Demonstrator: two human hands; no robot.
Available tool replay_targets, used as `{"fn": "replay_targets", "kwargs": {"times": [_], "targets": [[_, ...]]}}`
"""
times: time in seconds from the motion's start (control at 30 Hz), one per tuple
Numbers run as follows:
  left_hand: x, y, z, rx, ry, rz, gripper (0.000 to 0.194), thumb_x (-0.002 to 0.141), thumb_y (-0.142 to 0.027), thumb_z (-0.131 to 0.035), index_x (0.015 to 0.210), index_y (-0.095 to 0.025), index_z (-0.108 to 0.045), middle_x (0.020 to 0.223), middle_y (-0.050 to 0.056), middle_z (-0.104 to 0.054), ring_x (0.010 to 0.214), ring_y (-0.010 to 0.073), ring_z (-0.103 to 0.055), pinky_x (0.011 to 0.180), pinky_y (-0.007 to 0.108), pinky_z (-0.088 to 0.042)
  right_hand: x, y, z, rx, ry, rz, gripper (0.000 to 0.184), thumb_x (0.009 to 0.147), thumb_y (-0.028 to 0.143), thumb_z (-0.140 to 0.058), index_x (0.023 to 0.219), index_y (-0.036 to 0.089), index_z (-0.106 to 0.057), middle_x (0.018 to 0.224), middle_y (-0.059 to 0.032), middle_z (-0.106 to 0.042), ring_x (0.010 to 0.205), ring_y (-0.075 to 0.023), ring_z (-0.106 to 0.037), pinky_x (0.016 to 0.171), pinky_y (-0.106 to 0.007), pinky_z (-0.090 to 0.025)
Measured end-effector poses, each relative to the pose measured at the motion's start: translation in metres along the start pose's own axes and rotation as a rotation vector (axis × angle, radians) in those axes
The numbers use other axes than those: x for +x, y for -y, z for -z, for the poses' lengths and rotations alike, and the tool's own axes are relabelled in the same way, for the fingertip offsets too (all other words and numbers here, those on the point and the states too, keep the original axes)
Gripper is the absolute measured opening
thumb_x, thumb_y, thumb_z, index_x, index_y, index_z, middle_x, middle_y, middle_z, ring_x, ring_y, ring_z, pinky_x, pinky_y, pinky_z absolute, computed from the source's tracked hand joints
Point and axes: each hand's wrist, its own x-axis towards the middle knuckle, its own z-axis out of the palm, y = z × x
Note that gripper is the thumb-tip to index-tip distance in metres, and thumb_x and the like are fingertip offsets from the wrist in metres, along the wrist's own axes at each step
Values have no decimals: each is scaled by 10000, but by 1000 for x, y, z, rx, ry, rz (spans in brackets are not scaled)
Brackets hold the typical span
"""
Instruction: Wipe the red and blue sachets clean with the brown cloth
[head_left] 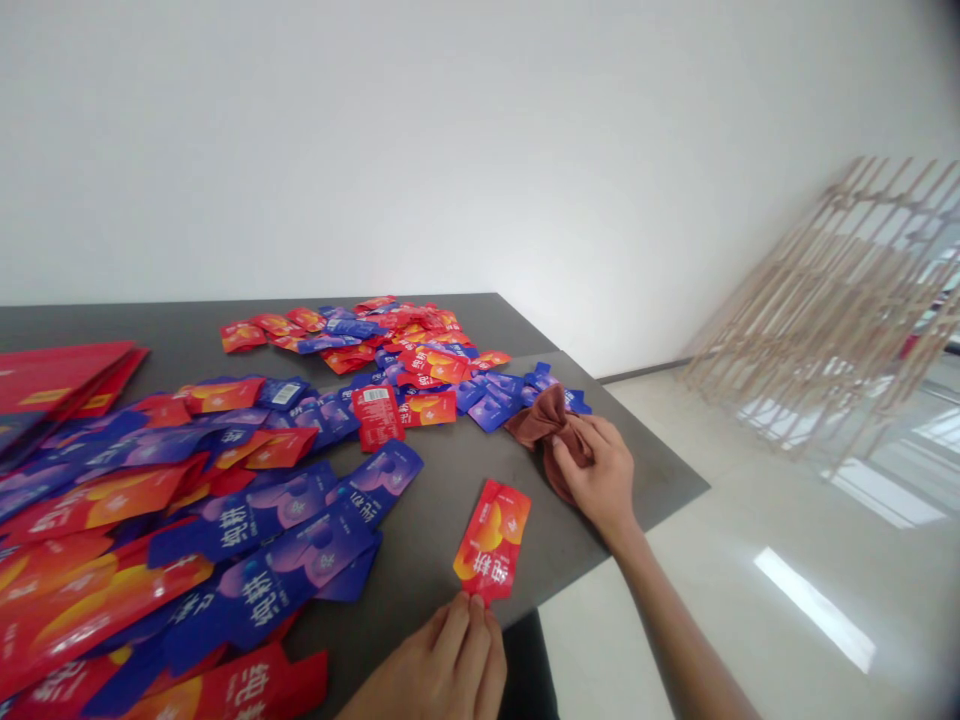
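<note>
My left hand [457, 655] is at the table's front edge, its fingers pinched on the lower end of a red sachet [493, 535] with orange fruit shapes and white lettering. The sachet lies at a slant on the dark table. My right hand [600, 465] grips a bunched brown cloth [546, 430] close to the table's right edge. Just beyond the cloth lie several small blue sachets [491, 400], partly covered by it. To the left of my left hand spreads a heap of blue sachets [262, 595] and red sachets [112, 490], overlapping one another.
A second pile of red and blue sachets [427, 325] sits toward the back of the dark grey table [630, 430]. Larger red packets [67, 370] lie at the far left. A white wall stands behind. Wooden racks [832, 290] lean on the right, above a shiny floor.
</note>
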Motion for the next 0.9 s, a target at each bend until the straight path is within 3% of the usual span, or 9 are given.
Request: {"fn": "replay_targets", "kwargs": {"times": [0.53, 0.9], "targets": [[2, 2, -1, -17, -34, 21, 310, 1000, -111, -408, 1159, -76, -673, 1051, 109, -771, 961, 221, -716, 829, 318, -543, -2, 1, 0, -18, 0, 26, 318, 968, 385, -639, 1218, 216, -740, 1177, -110, -738, 1098, -289, -660, 966, -464, -543], [1, 1, 2, -37, -29, 23, 276, 1004, -153, -461, 1151, -72, -680, 1066, 124, -765, 993, 238, -708, 840, 325, -535, -4, -1, 0, -55, 37, 61, 325, 971, 388, -639, 1239, 233, -737, 1193, -106, -724, 1111, -297, -644, 946, -464, -544]]}}
